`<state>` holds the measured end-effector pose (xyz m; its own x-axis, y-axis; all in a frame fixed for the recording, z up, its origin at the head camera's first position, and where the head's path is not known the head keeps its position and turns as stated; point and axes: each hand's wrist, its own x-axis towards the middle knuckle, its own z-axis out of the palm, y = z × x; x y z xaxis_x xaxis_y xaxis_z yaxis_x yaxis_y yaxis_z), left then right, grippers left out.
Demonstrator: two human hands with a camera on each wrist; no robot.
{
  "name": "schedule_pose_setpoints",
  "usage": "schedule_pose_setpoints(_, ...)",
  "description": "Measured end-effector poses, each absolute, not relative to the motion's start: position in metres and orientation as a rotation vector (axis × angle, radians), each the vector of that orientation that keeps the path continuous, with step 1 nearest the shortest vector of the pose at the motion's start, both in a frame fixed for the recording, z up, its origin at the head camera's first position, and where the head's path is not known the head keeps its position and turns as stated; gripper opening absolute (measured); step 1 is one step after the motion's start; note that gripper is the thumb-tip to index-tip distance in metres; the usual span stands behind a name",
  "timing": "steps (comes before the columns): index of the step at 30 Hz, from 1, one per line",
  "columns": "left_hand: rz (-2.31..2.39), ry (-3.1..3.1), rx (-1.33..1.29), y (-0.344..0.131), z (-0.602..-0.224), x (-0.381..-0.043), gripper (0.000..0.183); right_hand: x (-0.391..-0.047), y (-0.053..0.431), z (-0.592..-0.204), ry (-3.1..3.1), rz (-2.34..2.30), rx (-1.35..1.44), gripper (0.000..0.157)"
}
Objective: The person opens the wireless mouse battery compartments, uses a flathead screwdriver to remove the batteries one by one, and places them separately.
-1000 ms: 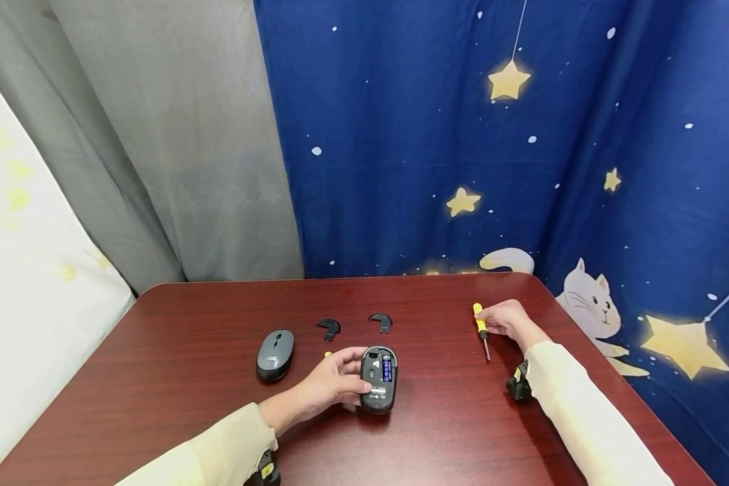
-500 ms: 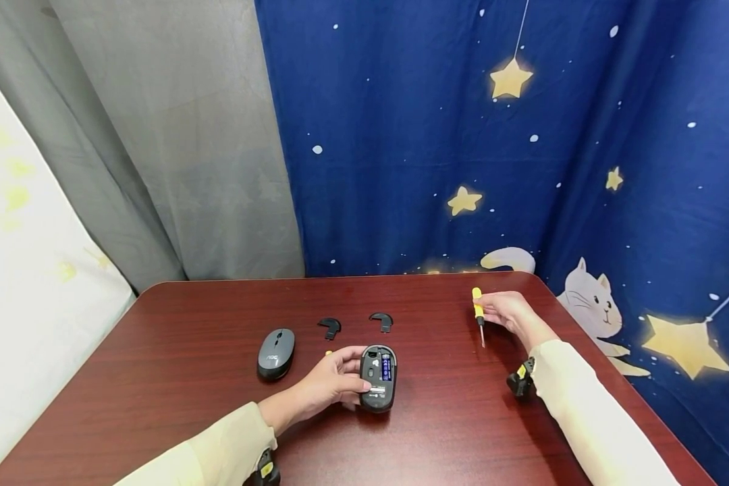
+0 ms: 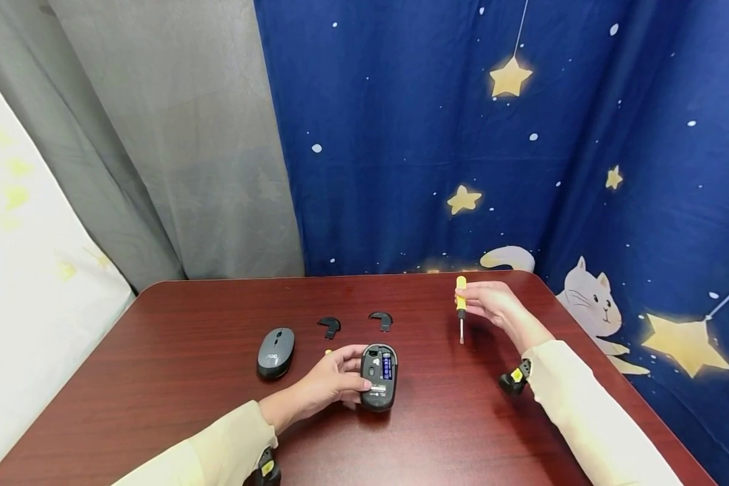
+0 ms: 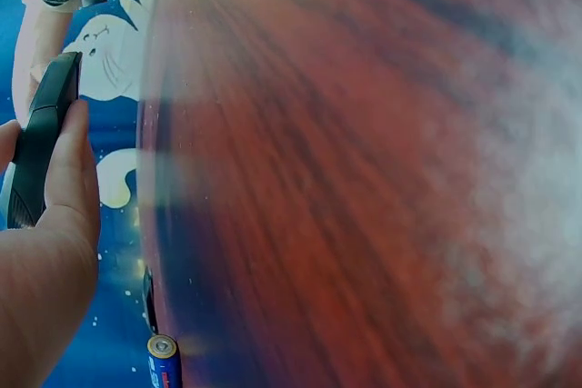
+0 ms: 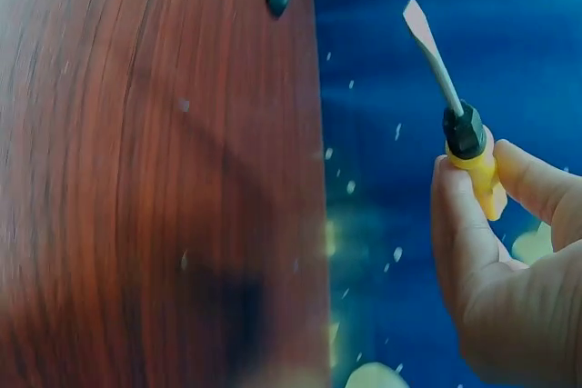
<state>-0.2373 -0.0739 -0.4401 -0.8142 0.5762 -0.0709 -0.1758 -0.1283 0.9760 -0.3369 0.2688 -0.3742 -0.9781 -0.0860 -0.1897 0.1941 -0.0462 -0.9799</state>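
My left hand (image 3: 323,383) grips a dark computer mouse (image 3: 377,399) with its underside facing up toward the head camera. A blue battery (image 3: 387,366) shows in the mouse's uncovered compartment. Over the right part of the table, my right hand (image 3: 497,305) pinches the yellow handle of a screwdriver (image 3: 461,300). The shaft points down, and its flat blade is plain in the right wrist view. Two black curved covers (image 3: 330,327) lie side by side beyond the left hand. In the left wrist view a loose battery (image 4: 164,361) appears at the bottom.
A second grey mouse (image 3: 276,352) lies top side up, left of my left hand. The reddish-brown table (image 3: 219,418) has its far edge against blue and grey curtains (image 3: 395,135). Wrist cameras sit on both sleeves.
My right hand has moved left and slightly away from me with the screwdriver, which has turned to stand nearly upright. The left hand and its mouse stay still.
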Motion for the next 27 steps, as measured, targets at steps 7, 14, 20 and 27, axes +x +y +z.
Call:
schedule_pose_setpoints(7,1.987,1.652,0.446,-0.074,-0.439,-0.237,0.066,-0.331,0.249,-0.364,1.992,-2.136,0.012,0.030)
schedule_pose_setpoints(14,1.988,1.658,0.446,-0.075,-0.438,-0.236,0.066,-0.325,0.234,-0.356,1.946,-2.146,-0.041,0.019)
schedule_pose_setpoints(20,1.979,1.667,0.447,-0.075,-0.439,-0.236,0.066,-0.319,0.217,-0.351,1.904,-2.225,-0.082,0.009)
schedule_pose_setpoints(27,1.980,1.667,0.435,-0.075,-0.439,-0.237,0.066,-0.308,0.193,-0.350,1.932,-2.330,-0.192,0.019)
